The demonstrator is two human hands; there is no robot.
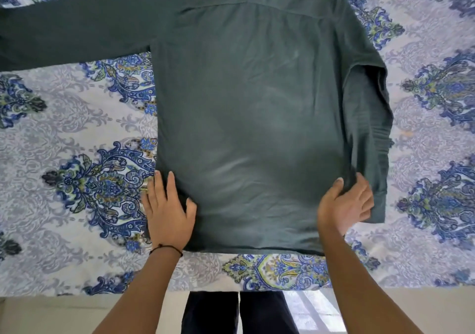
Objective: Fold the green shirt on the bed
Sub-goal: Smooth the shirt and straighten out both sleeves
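The green shirt [252,118] lies back-side up on the bed, its hem towards me. Its left sleeve [77,33] stretches straight out to the left. Its right sleeve [370,133] is folded down along the shirt's right side. My left hand [168,207] rests flat on the lower left corner of the shirt, fingers straight. My right hand [345,205] is at the lower right side, thumb and fingers curled round a bunch of the fabric beside the folded sleeve.
The bed is covered by a white sheet with blue paisley print [77,184]. Its near edge [128,292] runs across the bottom of the view. Below it are my dark trouser legs [239,313] and a pale floor.
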